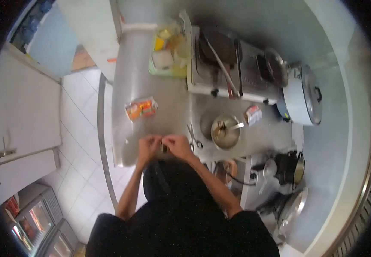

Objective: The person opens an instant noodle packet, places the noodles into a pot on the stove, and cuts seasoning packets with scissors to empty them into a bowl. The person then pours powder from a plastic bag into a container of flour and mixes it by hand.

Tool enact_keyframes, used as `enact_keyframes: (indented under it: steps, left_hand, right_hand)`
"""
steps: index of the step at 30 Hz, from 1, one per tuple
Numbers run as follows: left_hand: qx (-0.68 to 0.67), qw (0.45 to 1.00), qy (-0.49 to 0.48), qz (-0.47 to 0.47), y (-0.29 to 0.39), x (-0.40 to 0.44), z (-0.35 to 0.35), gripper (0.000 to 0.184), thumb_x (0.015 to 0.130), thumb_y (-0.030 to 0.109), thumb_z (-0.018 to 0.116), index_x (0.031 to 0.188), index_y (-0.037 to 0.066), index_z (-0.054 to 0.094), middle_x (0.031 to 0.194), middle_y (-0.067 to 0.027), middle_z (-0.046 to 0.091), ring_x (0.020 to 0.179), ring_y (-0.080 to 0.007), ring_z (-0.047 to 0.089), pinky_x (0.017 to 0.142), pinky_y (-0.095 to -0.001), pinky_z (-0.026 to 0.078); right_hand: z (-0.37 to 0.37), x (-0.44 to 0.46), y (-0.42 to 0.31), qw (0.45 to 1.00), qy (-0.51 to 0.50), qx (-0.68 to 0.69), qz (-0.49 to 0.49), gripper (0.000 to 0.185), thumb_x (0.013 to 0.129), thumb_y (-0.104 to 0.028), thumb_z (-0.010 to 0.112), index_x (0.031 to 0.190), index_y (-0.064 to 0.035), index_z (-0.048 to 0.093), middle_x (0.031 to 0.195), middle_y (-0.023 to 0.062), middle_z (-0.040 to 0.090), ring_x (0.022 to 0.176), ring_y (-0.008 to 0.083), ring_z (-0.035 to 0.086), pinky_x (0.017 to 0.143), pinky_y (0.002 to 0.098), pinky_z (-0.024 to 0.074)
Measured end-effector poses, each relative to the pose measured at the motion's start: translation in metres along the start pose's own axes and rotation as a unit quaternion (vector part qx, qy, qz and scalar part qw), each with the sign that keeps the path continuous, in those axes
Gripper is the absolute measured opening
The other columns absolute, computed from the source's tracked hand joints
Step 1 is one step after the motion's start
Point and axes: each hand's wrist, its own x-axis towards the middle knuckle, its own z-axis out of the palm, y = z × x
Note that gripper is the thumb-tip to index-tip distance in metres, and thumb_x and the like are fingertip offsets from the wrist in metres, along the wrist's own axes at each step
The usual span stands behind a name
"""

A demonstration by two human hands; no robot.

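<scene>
Presently | small piece [164, 147], blurred: at fingertips of left hand [149, 145] and right hand [177, 145] | fingers: both pinched narrow on it | scissors [192, 137]: beside right

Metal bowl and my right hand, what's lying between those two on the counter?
A pair of scissors lies on the counter between your right hand and the metal bowl, as the head view shows.
</scene>
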Motion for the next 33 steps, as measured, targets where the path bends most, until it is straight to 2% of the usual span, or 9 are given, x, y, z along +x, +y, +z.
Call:
enact_keyframes:
  steps: [4, 12, 16, 17, 18, 20, 26, 32, 33]
  left_hand:
    - [-0.067, 0.998, 0.007, -0.008, 0.010, -0.010, 0.010, 0.021, 0.090, 0.017, 0.066, 0.090, -0.004, 0.072, 0.077, -0.0077, 0.071, 0.071, -0.0097, 0.062, 0.066, -0.0275, 0.050]
    - [-0.048, 0.996, 0.069, 0.003, 0.032, -0.012, 0.017, 0.022, 0.091, 0.016, 0.065, 0.085, -0.004, 0.071, 0.072, -0.0032, 0.068, 0.066, -0.0073, 0.059, 0.062, -0.0255, 0.048]
    - [-0.115, 0.988, 0.091, -0.050, 0.035, -0.015, 0.015, 0.022, 0.092, 0.020, 0.066, 0.091, -0.002, 0.070, 0.075, -0.0020, 0.067, 0.070, -0.0091, 0.060, 0.065, -0.0256, 0.048]
    - [-0.140, 0.985, 0.078, -0.060, 0.041, -0.021, 0.017, 0.022, 0.092, 0.021, 0.066, 0.094, -0.001, 0.069, 0.077, -0.0020, 0.067, 0.073, -0.0096, 0.060, 0.068, -0.0254, 0.049]
    - [-0.129, 0.987, 0.068, -0.068, 0.045, -0.026, 0.019, 0.022, 0.092, 0.021, 0.066, 0.094, -0.001, 0.069, 0.077, -0.0020, 0.067, 0.073, -0.0096, 0.060, 0.068, -0.0254, 0.049]
    - [-0.186, 0.979, 0.079, -0.018, 0.057, -0.024, 0.024, 0.022, 0.092, 0.021, 0.066, 0.098, 0.000, 0.068, 0.084, -0.0025, 0.067, 0.079, -0.0102, 0.061, 0.074, -0.0252, 0.049]
    - [0.003, 1.000, -0.029, -0.010, 0.065, -0.022, 0.036, 0.018, 0.092, 0.014, 0.065, 0.097, -0.003, 0.069, 0.089, -0.0063, 0.069, 0.082, -0.0114, 0.062, 0.078, -0.0263, 0.049]
    - [-0.111, 0.990, -0.031, -0.081, 0.048, -0.034, 0.073, 0.031, 0.098, 0.024, 0.055, 0.099, -0.004, 0.069, 0.091, -0.0071, 0.069, 0.082, -0.0145, 0.064, 0.074, -0.0297, 0.052]
    - [-0.124, 0.991, -0.026, -0.032, 0.031, -0.038, 0.076, 0.033, 0.098, 0.025, 0.054, 0.100, -0.004, 0.069, 0.089, -0.0070, 0.069, 0.080, -0.0148, 0.064, 0.074, -0.0306, 0.052]
  right_hand:
    - [-0.006, 0.007, 0.009, 0.981, 0.103, -0.156, -0.050, 0.020, 0.085, -0.026, 0.067, 0.090, -0.0071, 0.072, 0.076, 0.0130, 0.069, 0.070, 0.0301, 0.067, 0.063, 0.0375, 0.0505]
    - [-0.016, 0.012, -0.001, 0.968, 0.105, -0.153, -0.170, 0.018, 0.082, -0.024, 0.071, 0.088, -0.0070, 0.072, 0.067, 0.0121, 0.065, 0.064, 0.0312, 0.063, 0.062, 0.0381, 0.0498]
    - [-0.021, 0.016, -0.001, 0.986, 0.002, -0.010, -0.164, 0.017, 0.084, -0.022, 0.070, 0.090, -0.0058, 0.072, 0.069, 0.0143, 0.065, 0.067, 0.0264, 0.064, 0.063, 0.0365, 0.0502]
    - [-0.042, 0.010, -0.027, 0.994, -0.093, 0.055, -0.032, 0.018, 0.085, -0.021, 0.069, 0.090, -0.0041, 0.071, 0.074, 0.0140, 0.067, 0.069, 0.0249, 0.064, 0.064, 0.0367, 0.0499]
    - [-0.048, 0.009, -0.026, 0.994, -0.088, 0.067, -0.022, 0.018, 0.085, -0.021, 0.069, 0.090, -0.0041, 0.071, 0.074, 0.0140, 0.067, 0.069, 0.0249, 0.064, 0.064, 0.0367, 0.0499]
    - [-0.057, 0.004, -0.019, 0.985, -0.009, -0.010, -0.170, 0.018, 0.086, -0.020, 0.068, 0.090, -0.0028, 0.069, 0.076, 0.0147, 0.067, 0.070, 0.0254, 0.064, 0.067, 0.0372, 0.0497]
    - [-0.076, -0.009, 0.008, 0.986, -0.039, -0.008, -0.159, 0.016, 0.089, -0.018, 0.062, 0.097, -0.0048, 0.065, 0.087, 0.0162, 0.064, 0.078, 0.0330, 0.062, 0.072, 0.0412, 0.0484]
    - [-0.060, -0.031, 0.038, 0.977, 0.068, -0.046, -0.195, 0.015, 0.090, -0.018, 0.056, 0.090, -0.0041, 0.061, 0.085, 0.0175, 0.063, 0.083, 0.0383, 0.060, 0.075, 0.0470, 0.0475]
    - [-0.063, -0.038, 0.037, 0.977, 0.059, -0.054, -0.198, 0.015, 0.090, -0.018, 0.055, 0.090, -0.0040, 0.061, 0.085, 0.0171, 0.063, 0.084, 0.0379, 0.060, 0.076, 0.0467, 0.0473]
